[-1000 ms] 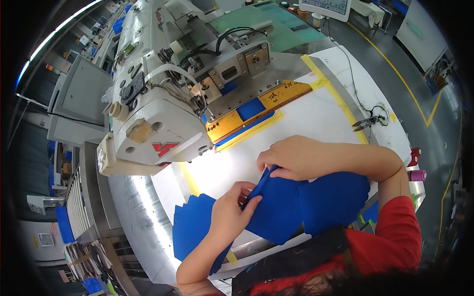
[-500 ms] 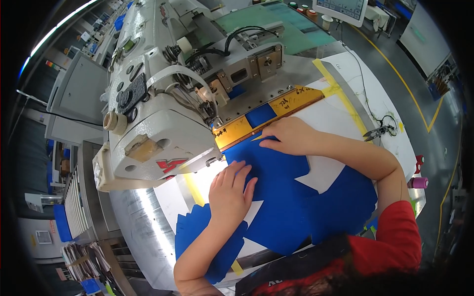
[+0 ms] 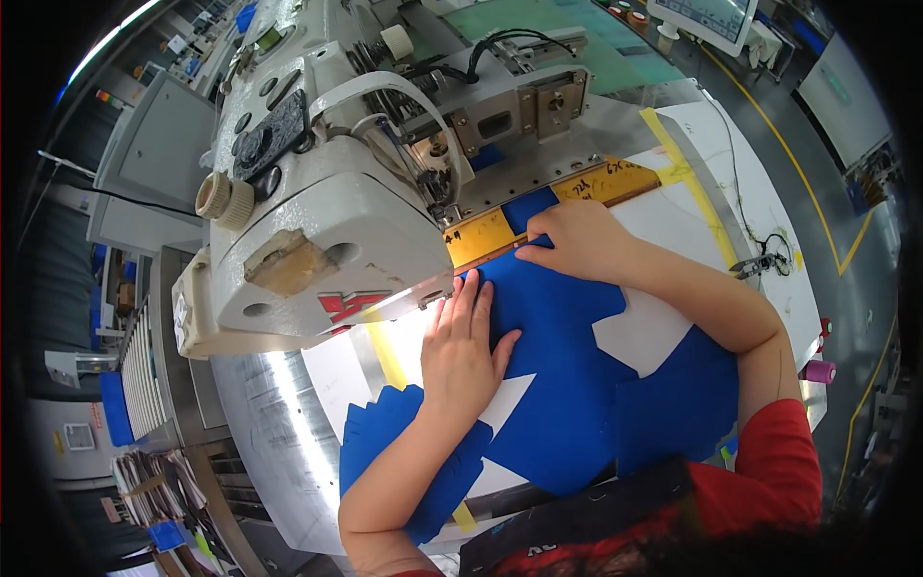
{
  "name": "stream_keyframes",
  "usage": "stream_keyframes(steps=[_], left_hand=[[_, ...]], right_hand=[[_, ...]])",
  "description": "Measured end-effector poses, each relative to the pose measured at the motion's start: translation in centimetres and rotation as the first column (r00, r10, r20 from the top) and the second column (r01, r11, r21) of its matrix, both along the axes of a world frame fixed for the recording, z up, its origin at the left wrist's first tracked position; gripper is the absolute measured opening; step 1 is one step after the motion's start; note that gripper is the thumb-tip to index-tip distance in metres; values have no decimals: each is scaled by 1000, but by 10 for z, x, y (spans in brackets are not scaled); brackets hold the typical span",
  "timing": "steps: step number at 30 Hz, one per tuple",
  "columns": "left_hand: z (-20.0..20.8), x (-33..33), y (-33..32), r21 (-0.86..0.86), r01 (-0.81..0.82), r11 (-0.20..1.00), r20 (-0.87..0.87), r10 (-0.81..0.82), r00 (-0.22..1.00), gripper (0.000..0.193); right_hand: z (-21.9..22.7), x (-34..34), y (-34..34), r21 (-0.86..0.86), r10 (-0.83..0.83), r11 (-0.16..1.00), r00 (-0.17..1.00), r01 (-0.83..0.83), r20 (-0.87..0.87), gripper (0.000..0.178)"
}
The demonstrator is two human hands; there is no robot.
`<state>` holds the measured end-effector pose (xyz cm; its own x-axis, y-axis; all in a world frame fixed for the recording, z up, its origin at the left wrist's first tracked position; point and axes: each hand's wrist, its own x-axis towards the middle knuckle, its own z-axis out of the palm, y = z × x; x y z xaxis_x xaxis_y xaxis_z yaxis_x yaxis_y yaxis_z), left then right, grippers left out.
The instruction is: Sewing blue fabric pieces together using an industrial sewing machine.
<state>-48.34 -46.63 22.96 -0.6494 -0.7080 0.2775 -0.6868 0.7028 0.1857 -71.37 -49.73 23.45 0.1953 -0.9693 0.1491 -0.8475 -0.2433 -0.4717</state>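
A blue fabric piece (image 3: 558, 385) lies flat on the white work surface, its far edge against a yellow template strip (image 3: 490, 237) on the sewing machine (image 3: 317, 231). My left hand (image 3: 466, 356) rests flat on the fabric's left part, fingers stretched toward the strip and close to the machine head. At the strip's front edge, my right hand (image 3: 582, 240) is bent, thumb and forefinger closing on the fabric's far edge; its other fingertips are partly hidden. A small blue patch (image 3: 529, 209) shows in the strip's window just beyond that hand.
More blue pieces lie in stacks, one (image 3: 370, 452) under my left forearm and another (image 3: 678, 413) by my right elbow. Thread snips (image 3: 760, 264) lie on the right of the table. A purple thread spool (image 3: 820, 372) stands at the right edge. A screen (image 3: 707, 19) is at the back.
My left hand has slid forward on the fabric, its fingers now straighter and near the strip. My right hand has shifted slightly along the strip's edge. The whole view has moved a little.
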Motion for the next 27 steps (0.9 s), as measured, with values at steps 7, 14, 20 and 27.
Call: stream_keyframes(steps=[7, 14, 20, 27], left_hand=[[0, 0, 2, 11, -31, 999, 3, 31, 1000, 61], [2, 1, -1, -33, -21, 999, 48, 23, 999, 63], [-2, 4, -4, -95, 6, 995, 44, -2, 999, 65], [1, 5, -6, -59, 9, 998, 22, -7, 1000, 64]], right_hand=[[-5, 3, 1, -58, 28, 998, 999, -26, 39, 30], [-7, 8, 4, -69, 19, 997, 1000, -18, 2, 31], [-1, 7, 2, -61, -1, 998, 993, -6, -121, 30], [4, -37, 6, 46, -92, 994, 991, 97, -95, 30]])
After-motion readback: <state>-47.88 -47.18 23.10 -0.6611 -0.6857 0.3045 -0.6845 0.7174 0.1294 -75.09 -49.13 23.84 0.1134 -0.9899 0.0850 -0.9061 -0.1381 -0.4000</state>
